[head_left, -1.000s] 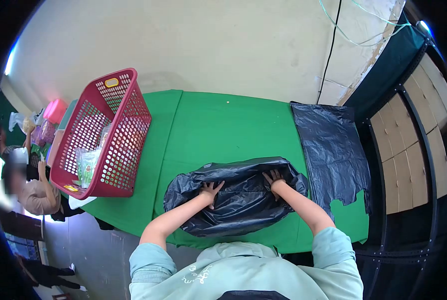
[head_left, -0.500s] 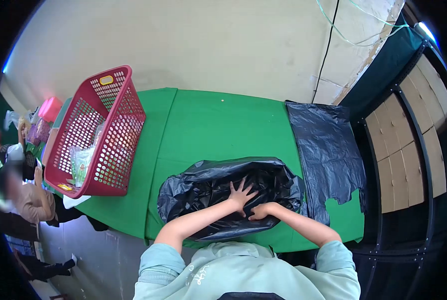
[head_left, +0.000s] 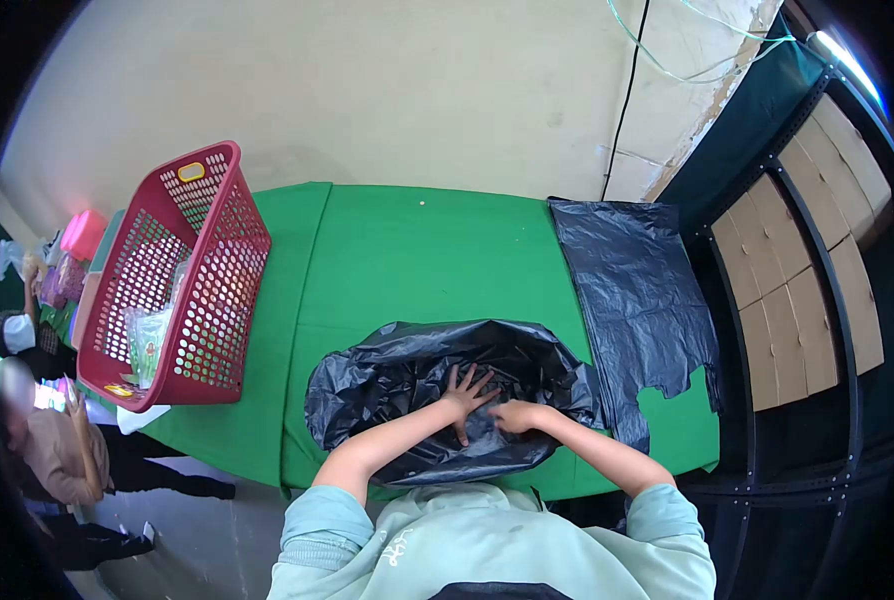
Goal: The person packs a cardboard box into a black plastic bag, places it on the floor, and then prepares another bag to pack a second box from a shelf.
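Note:
A black plastic bag lies with its mouth spread wide, forming a long hollow near the table's front edge. Inside it, my left hand is flat with fingers spread, pressing on the plastic. Close to its right, my right hand has its fingers drawn together against the inner plastic and seems to pinch a fold of it. What lies beneath the plastic is hidden.
The table has a green cloth. A second black bag lies flat at the right. At the left stands a pink laundry basket holding clear packets. Cardboard boxes fill a rack at right. A person stands far left.
My right hand's fingers have drawn in closer together on the plastic. My left hand stays spread inside the bag. The whole view has shifted slightly.

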`<state>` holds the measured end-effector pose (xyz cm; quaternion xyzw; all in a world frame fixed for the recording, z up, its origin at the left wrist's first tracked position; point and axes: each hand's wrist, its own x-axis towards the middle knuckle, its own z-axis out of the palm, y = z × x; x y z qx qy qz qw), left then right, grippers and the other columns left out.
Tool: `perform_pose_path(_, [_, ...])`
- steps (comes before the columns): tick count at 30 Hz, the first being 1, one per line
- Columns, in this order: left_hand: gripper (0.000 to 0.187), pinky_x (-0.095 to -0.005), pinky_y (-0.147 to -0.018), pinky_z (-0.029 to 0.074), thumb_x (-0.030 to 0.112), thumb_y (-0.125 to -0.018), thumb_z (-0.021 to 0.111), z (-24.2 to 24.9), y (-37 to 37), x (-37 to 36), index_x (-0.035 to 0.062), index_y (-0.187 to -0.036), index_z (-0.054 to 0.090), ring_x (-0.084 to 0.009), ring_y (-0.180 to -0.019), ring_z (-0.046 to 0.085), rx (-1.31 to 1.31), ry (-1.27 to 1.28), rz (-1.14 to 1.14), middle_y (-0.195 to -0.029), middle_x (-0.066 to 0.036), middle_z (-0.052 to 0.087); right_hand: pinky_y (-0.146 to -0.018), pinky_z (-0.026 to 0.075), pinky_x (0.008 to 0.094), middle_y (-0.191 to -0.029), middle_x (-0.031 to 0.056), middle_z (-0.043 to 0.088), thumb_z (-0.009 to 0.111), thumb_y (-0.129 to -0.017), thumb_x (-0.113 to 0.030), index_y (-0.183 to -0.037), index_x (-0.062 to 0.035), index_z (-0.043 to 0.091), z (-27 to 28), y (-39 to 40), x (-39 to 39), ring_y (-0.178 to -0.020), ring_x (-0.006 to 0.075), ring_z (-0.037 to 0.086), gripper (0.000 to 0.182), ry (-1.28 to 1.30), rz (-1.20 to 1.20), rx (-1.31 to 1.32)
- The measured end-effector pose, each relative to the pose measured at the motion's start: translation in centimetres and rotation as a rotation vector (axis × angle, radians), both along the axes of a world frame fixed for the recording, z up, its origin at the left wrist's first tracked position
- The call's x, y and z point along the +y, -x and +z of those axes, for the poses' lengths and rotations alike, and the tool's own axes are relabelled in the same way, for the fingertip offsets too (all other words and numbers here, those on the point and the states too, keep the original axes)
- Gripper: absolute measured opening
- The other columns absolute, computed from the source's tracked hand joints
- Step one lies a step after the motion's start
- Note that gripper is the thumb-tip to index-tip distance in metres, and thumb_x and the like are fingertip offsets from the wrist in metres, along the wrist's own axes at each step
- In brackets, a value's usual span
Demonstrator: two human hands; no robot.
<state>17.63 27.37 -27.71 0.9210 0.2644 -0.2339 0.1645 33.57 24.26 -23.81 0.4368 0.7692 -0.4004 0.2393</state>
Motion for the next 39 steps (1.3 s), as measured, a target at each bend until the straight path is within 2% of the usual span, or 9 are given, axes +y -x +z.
perform_pose_path(3, [0.132,-0.0691,-0.094,-0.001,0.063,-0.035,0.074,-0.4,-0.2,0.3,0.0223,-0.140,0.007,-0.0393,-0.131,-0.013,-0.009,0.001,-0.018,-0.145,-0.013,-0.010,-0.090,0.040,0.0444,-0.123,0.0241,0.045,0.052,-0.082,-0.024,-0.130,-0.0162,0.035,4.6,2.3,0.3,-0.110,0.0391,0.047,0.051,-0.167,-0.191,-0.135])
perform_pose_path(7, [0.124,-0.0696,-0.093,0.000,0.065,-0.040,0.072,0.1,1.4,0.1,0.0204,-0.140,0.015,-0.0381,-0.131,-0.012,-0.042,-0.023,0.139,-0.145,-0.014,-0.009,-0.095,0.033,0.0500,-0.137,0.0249,0.024,0.061,-0.075,-0.036,-0.140,-0.0176,0.003,-2.8,1.7,2.0,-0.115,0.0480,0.037,0.089,0.098,-0.164,-0.053])
perform_pose_path(8, [0.122,-0.0696,-0.093,0.000,0.066,-0.040,0.071,-0.9,2.2,0.3,0.0210,-0.139,0.016,-0.0369,-0.131,-0.013,-0.076,-0.017,0.137,-0.145,-0.013,-0.009,-0.102,0.014,0.0560,-0.135,0.0275,0.025,0.062,-0.071,-0.041,-0.138,-0.0120,-0.012,-5.4,1.9,1.6,-0.121,0.0408,0.034,0.104,-0.042,-0.045,-0.083])
perform_pose_path(11, [0.121,-0.0693,-0.093,0.000,0.066,-0.040,0.071,-1.5,3.5,0.5,0.0223,-0.139,0.018,-0.0363,-0.132,-0.013,-0.186,0.018,0.139,-0.145,-0.012,-0.008,-0.105,0.004,0.0528,-0.133,0.0299,0.028,0.063,-0.070,-0.042,-0.137,-0.0075,-0.012,-4.2,2.8,1.0,-0.121,0.0390,0.036,0.107,0.026,-0.165,-0.127])
perform_pose_path(15, [0.117,-0.0671,-0.095,-0.003,0.065,-0.041,0.071,-0.9,2.8,0.2,0.0228,-0.138,0.021,-0.0350,-0.132,-0.012,-0.145,0.019,0.167,-0.145,-0.013,-0.007,-0.102,0.025,0.0452,-0.132,0.0325,0.027,0.063,-0.072,-0.039,-0.137,-0.0059,-0.010,0.1,1.9,1.0,-0.120,0.0391,0.036,0.104,0.075,-0.333,0.027])
perform_pose_path(20, [0.081,-0.0598,-0.101,0.000,0.063,-0.072,0.050,1.2,1.6,-1.5,0.0216,-0.137,0.025,-0.0369,-0.133,-0.003,-0.052,0.001,0.232,-0.145,-0.015,-0.003,-0.094,0.038,0.0387,-0.126,0.0249,0.041,0.057,-0.081,-0.039,-0.137,-0.0089,0.014,8.1,-2.1,-1.3,-0.114,0.0348,0.045,0.077,-0.174,-0.412,0.650])
perform_pose_path(24, [0.057,-0.0319,-0.104,0.022,0.046,-0.089,0.039,9.6,3.5,-2.6,0.0056,-0.129,0.039,-0.0258,-0.125,0.032,-0.404,0.761,0.456,-0.133,-0.014,0.038,-0.089,0.041,0.0327,-0.123,0.0171,0.045,0.053,-0.087,-0.029,-0.135,-0.0120,0.024,12.4,-5.4,-5.3,-0.104,0.0210,0.050,0.059,-0.076,-0.700,0.958])
perform_pose_path(29, [0.042,-0.0302,-0.099,0.028,0.023,-0.093,0.040,20.2,8.1,-7.0,0.0045,-0.131,0.034,-0.0192,-0.124,0.034,-0.915,0.862,0.958,-0.134,-0.009,0.037,-0.086,0.041,0.0308,-0.123,0.0142,0.046,0.055,-0.086,-0.026,-0.133,-0.0108,0.029,12.8,-8.9,-11.0,-0.101,0.0181,0.052,0.057,-0.091,-0.909,1.157])
perform_pose_path(39, [0.032,-0.0266,-0.086,0.038,0.014,-0.088,0.049,20.3,-1.9,-10.0,0.0067,-0.118,0.046,-0.0161,-0.104,0.051,-1.162,0.594,1.031,-0.118,-0.007,0.052,-0.085,0.042,0.0281,-0.113,0.0085,0.053,0.056,-0.085,-0.017,-0.125,-0.0078,0.041,15.2,-18.4,-16.4,-0.098,0.0123,0.051,0.044,-0.325,-1.265,1.285])
